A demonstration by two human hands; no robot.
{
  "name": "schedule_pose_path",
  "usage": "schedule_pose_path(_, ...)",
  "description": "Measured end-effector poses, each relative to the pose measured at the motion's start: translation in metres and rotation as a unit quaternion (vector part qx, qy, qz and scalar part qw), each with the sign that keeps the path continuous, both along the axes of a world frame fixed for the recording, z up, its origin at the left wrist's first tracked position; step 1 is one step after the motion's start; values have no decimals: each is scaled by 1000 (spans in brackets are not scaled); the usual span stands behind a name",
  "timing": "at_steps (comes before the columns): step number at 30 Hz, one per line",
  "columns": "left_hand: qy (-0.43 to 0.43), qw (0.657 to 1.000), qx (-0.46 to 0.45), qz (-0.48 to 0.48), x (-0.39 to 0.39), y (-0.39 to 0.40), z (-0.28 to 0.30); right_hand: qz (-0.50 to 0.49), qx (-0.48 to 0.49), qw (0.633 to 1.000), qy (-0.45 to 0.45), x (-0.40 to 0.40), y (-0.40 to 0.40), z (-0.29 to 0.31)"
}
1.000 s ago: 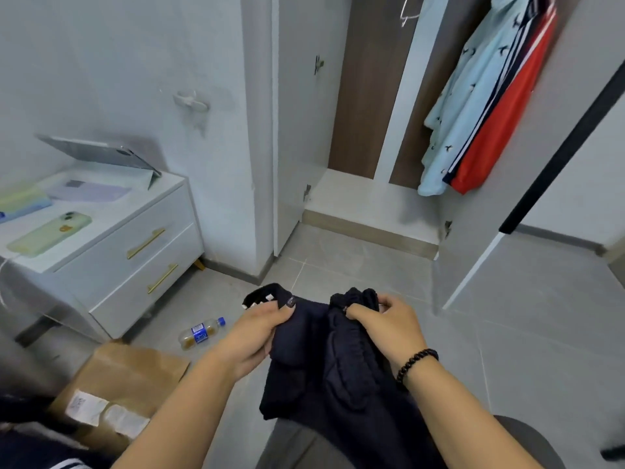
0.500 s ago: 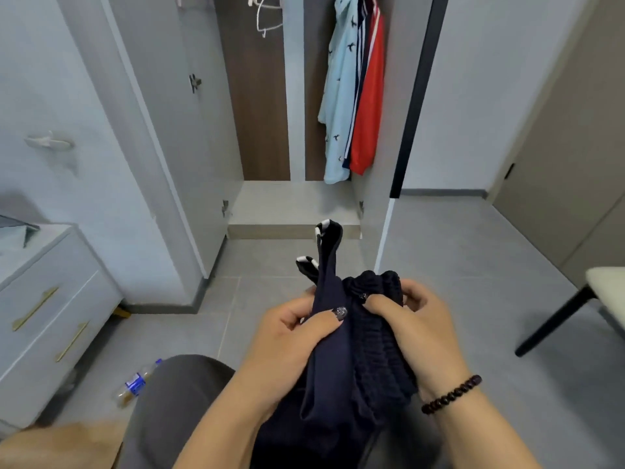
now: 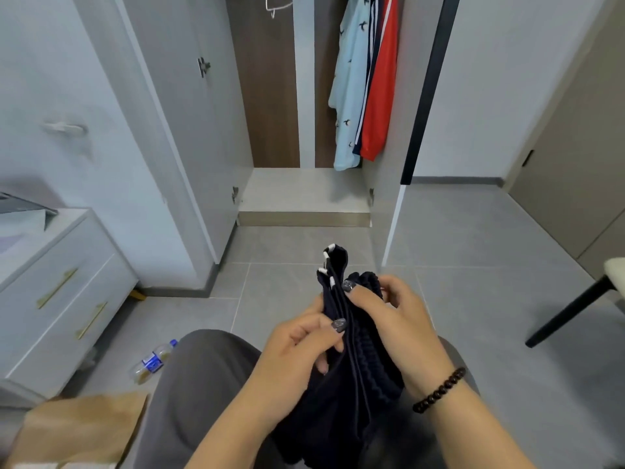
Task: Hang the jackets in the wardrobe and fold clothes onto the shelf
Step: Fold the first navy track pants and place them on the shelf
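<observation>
Before the open wardrobe (image 3: pixel 304 198), both hands' fingers (image 3: pixel 363 292) pinch a bunched navy garment (image 3: pixel 351 367) (ribbed, white-tipped).

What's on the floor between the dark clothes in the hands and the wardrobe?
Nothing: in the head view, only bare grey floor tiles lie between the dark garment and the wardrobe's bottom shelf.

Grey tiled floor (image 3: pixel 473 265). White drawer unit (image 3: pixel 57 299) at left, two brass handles. Plastic bottle (image 3: pixel 154 362), blue label, lying on the floor just beside it. Brown paper bag (image 3: pixel 81 428) lower left. Black chair leg (image 3: pixel 571 309) at right. White wall hook (image 3: pixel 64 127).
</observation>
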State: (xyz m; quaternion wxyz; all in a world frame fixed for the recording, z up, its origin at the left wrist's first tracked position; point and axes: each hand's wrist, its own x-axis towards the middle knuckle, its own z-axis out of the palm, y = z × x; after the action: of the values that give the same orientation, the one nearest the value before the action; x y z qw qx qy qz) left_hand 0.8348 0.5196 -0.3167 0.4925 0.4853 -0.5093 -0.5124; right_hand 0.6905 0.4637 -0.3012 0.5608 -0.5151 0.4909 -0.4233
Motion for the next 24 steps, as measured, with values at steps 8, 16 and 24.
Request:
schedule_pose_path(8,27,999,37,-22,-2,14,-11,10,53,998,-16,3,4,-15)
schedule_pose_path(16,-65,998,-1,19,-4,17,-12,22,50,997,-54,-2,1,-21)
schedule_pose_path(24,-143,989,-31,10,-12,20,-14,-17,58,994,-86,-9,2,-29)
